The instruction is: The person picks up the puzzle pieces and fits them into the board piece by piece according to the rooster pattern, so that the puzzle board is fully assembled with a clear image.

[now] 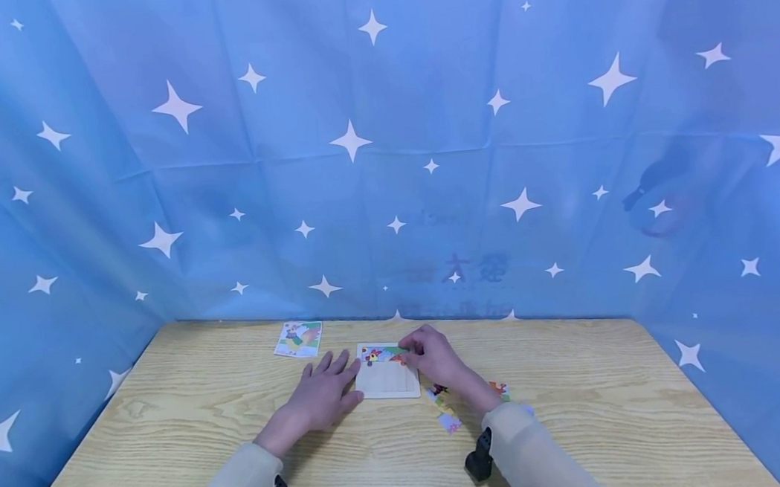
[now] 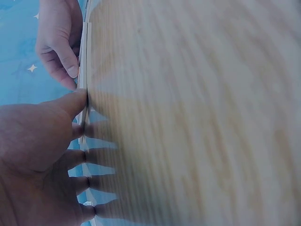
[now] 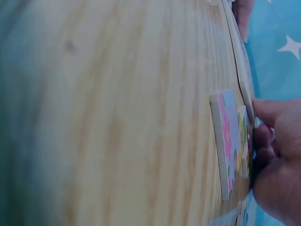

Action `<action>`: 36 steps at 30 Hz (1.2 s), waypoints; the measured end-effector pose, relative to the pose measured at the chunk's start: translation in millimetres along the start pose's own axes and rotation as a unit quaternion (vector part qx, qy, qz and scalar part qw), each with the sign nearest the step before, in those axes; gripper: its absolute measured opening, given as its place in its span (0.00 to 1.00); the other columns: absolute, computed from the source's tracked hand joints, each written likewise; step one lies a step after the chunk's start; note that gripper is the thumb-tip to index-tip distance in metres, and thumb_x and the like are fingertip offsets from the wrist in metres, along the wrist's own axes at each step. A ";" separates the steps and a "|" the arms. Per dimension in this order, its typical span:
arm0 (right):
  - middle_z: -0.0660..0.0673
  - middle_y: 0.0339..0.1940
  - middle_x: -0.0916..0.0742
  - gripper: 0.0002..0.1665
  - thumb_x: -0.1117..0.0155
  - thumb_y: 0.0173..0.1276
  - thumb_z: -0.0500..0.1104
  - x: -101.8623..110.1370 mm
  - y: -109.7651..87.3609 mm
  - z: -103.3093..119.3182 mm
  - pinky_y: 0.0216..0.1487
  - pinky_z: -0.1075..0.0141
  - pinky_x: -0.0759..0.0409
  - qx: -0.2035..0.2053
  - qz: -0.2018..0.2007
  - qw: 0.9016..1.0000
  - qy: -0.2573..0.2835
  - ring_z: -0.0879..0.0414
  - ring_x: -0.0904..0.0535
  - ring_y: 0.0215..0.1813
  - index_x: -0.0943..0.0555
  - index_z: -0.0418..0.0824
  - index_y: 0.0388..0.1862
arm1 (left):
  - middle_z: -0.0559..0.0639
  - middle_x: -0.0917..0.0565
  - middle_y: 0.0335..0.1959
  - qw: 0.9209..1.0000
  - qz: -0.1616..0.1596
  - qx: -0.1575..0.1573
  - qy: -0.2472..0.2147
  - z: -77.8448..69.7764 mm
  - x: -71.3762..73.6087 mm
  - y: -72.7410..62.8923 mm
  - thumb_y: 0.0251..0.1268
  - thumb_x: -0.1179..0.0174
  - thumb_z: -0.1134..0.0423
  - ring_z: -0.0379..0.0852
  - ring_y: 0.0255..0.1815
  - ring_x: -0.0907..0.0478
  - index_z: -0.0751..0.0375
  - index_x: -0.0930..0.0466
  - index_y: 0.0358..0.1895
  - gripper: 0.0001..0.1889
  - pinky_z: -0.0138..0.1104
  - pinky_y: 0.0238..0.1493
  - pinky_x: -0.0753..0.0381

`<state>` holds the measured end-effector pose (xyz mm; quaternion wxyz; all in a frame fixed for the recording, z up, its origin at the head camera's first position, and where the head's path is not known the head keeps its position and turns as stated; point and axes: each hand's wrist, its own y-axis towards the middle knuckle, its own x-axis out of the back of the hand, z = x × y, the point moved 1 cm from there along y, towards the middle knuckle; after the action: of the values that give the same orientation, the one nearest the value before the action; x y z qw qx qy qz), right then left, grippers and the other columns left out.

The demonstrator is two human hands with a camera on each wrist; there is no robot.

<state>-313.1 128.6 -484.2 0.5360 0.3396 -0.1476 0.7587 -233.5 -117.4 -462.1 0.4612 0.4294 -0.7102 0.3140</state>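
Puzzle tray (image 1: 387,384), left grip (image 1: 326,398) spread against its left edge, right grip (image 1: 433,352) at far right corner, hold unclear

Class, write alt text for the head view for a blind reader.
A person's right hand is at the far right of a part-filled puzzle tray; the left hand touches its left edge. Loose pieces and a picture card lie on the table.
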 end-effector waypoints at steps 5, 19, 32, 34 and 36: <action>0.48 0.39 0.21 0.08 0.32 0.72 0.35 0.1 0.2 0.5 0.35 0.63 0.26 0.002 -0.001 1.000 -0.007 0.56 0.27 0.35 0.11 0.37 0.47 | 0.65 0.39 0.79 1.000 -0.001 -0.001 -0.001 0.6 -0.1 0.0 0.80 0.45 0.50 0.70 0.79 0.47 0.63 0.35 0.78 0.31 0.68 0.71 0.45; 0.45 0.44 0.21 0.10 0.33 0.74 0.35 6.3 -1.5 1.0 0.32 0.65 0.28 0.017 0.038 0.999 -0.011 0.56 0.29 0.32 0.12 0.35 0.50 | 0.66 0.40 0.79 1.000 0.002 0.003 -0.003 -0.2 0.2 0.8 0.80 0.45 0.50 0.70 0.79 0.48 0.63 0.35 0.78 0.31 0.68 0.71 0.47; 0.44 0.50 0.18 0.16 0.34 0.75 0.37 26.7 -14.8 -1.6 0.40 0.61 0.21 -0.017 0.050 0.998 0.033 0.55 0.21 0.42 0.16 0.38 0.59 | 0.66 0.40 0.79 1.000 0.003 0.003 -0.005 -2.1 -1.6 -1.3 0.80 0.45 0.50 0.71 0.79 0.48 0.64 0.35 0.78 0.32 0.68 0.71 0.47; 0.43 0.52 0.18 0.16 0.34 0.75 0.38 33.2 -18.0 -0.7 0.40 0.60 0.20 -0.017 0.051 0.998 0.040 0.54 0.20 0.44 0.16 0.38 0.59 | 0.66 0.40 0.79 1.000 0.000 0.002 -0.006 -1.7 -1.0 -0.7 0.80 0.45 0.50 0.70 0.79 0.48 0.64 0.35 0.78 0.32 0.68 0.72 0.47; 0.44 0.53 0.17 0.16 0.34 0.75 0.39 39.5 -21.7 -0.4 0.41 0.60 0.20 -0.015 0.059 0.997 0.041 0.53 0.20 0.46 0.16 0.39 0.59 | 0.66 0.40 0.79 1.000 -0.003 0.003 -0.008 -1.1 0.1 -0.7 0.80 0.45 0.50 0.70 0.79 0.48 0.64 0.35 0.78 0.31 0.68 0.72 0.47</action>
<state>-301.2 165.3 -460.9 0.5012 0.2907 -0.1567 0.7998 -232.4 -116.8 -461.6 0.4550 0.4350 -0.7119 0.3114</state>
